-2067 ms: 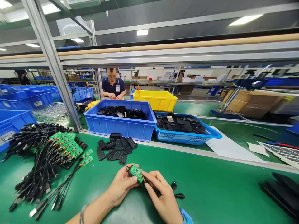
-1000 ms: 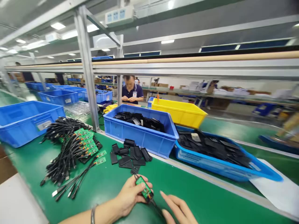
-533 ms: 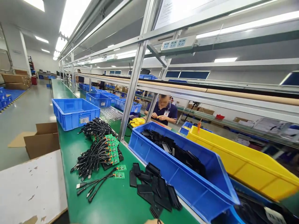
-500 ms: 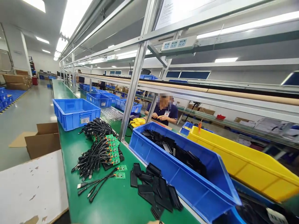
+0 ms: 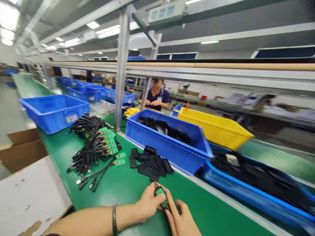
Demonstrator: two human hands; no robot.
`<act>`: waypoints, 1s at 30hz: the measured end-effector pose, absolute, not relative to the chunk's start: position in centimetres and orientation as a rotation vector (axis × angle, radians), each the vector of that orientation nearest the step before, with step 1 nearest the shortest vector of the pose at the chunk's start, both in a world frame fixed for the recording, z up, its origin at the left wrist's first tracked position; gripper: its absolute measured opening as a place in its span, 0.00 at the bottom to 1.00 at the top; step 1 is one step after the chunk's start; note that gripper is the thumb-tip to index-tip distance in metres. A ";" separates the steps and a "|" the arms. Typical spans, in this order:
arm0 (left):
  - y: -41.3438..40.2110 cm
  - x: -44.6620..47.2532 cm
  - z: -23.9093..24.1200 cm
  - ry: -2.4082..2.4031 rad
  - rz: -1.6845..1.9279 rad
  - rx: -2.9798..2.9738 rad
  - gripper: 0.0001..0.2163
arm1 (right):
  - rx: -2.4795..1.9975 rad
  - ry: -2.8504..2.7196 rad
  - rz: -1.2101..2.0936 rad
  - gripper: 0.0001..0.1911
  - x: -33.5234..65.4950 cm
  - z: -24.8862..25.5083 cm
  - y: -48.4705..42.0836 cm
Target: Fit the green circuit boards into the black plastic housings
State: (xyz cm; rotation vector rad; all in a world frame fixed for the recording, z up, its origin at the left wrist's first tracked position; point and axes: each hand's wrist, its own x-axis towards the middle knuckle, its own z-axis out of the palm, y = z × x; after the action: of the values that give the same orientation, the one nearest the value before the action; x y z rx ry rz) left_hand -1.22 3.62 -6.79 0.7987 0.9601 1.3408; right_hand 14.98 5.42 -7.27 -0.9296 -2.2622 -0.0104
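My left hand (image 5: 149,204) grips a small green circuit board (image 5: 161,193) set in a black shell, low in the middle of the view. My right hand (image 5: 180,220) meets it from the right, fingers pressed on the same piece, over the green bench mat (image 5: 118,183). Just beyond my hands lies a small heap of black plastic covers (image 5: 150,161). Left of that sits a pile of black cables with green boards (image 5: 94,147) on their ends.
A blue bin of black parts (image 5: 169,144), a blue basket (image 5: 256,186) and a yellow bin (image 5: 214,129) line the bench's far side. A blue crate (image 5: 55,111) stands far left; a cardboard box (image 5: 22,147) sits on the floor. A person (image 5: 155,96) works opposite behind the metal post (image 5: 121,75).
The camera swung left and up, putting my hands out of view, then came back down and right. Both hands are on the board again, as two seconds ago.
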 end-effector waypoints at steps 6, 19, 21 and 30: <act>3.1 -1.9 -5.1 0.861 1.171 0.746 0.23 | -0.933 -2.323 0.239 0.22 14.8 -5.7 2.0; 3.1 -2.1 -5.1 0.832 1.110 0.778 0.22 | -0.891 -2.360 0.419 0.22 15.6 -4.3 2.5; 3.1 -2.0 -5.1 0.830 1.111 0.782 0.21 | -0.902 -2.420 0.385 0.21 15.8 -3.7 2.7; 3.1 -1.1 -5.0 0.923 1.166 0.786 0.18 | -1.008 -2.382 0.463 0.19 15.1 -3.5 2.5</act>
State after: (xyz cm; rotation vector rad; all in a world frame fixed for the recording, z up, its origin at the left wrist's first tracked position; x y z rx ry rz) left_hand -1.07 3.12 -5.01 0.7859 0.9228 1.1664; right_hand 15.14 2.49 -3.46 -1.0083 -2.3821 0.4627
